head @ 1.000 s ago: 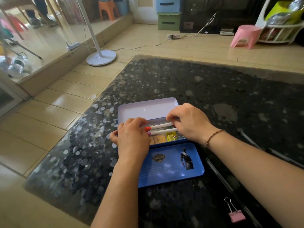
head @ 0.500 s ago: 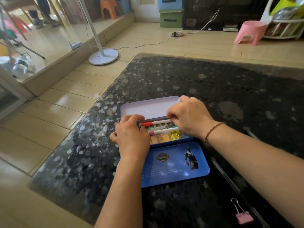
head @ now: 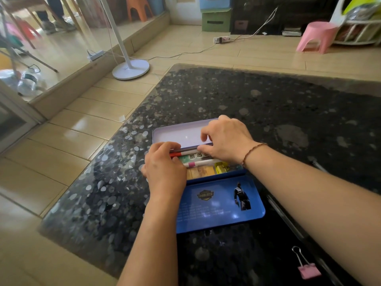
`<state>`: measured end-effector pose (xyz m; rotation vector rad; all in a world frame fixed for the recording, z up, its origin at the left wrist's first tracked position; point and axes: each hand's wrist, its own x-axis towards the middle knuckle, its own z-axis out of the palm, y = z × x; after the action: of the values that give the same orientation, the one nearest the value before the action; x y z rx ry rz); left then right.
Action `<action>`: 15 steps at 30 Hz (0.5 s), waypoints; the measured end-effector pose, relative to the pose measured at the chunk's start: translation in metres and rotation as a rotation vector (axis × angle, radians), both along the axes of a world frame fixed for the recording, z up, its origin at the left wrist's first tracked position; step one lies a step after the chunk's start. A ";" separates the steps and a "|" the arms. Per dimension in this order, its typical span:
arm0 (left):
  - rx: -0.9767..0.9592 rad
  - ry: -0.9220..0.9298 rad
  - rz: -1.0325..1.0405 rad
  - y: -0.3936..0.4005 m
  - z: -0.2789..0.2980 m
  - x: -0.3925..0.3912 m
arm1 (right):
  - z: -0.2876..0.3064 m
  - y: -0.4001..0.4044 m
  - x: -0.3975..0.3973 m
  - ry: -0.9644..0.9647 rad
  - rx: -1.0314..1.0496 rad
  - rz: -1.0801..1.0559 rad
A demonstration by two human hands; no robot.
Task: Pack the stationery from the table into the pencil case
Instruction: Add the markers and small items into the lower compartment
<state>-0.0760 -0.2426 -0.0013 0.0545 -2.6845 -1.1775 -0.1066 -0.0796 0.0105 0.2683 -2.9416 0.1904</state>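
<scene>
The blue tin pencil case [head: 237, 174] lies open on the black speckled table [head: 268, 104], its white-lined lid [head: 177, 134] tilted back on the far side. A blue printed tray [head: 218, 203] rests against the case's near edge. My left hand [head: 165, 168] grips the red-capped end of a white pen [head: 185, 153] along the case's far wall. My right hand [head: 224, 139] pinches that pen's other end. A white pen with a pink band [head: 203, 162], a wooden ruler [head: 201, 172] and yellow items [head: 221, 167] lie inside the case.
A pink binder clip [head: 308, 270] lies on the table near the front right. Dark pens [head: 286, 219] lie on the table under my right forearm. Beyond the table's left edge is tiled floor with a white lamp base [head: 131, 69].
Both hands have shifted the red-capped pen away from the pink-banded pen toward the far wall of the case. A printed green item now shows between the two pens.
</scene>
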 end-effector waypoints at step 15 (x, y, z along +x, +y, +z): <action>-0.346 0.131 -1.076 0.097 0.008 0.076 | 0.027 0.152 0.192 -0.183 -0.235 -0.386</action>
<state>-0.0003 -0.1452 0.0071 -1.5967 -2.7225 -0.7886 0.0851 0.0727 0.0374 -0.3654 -3.0330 0.5213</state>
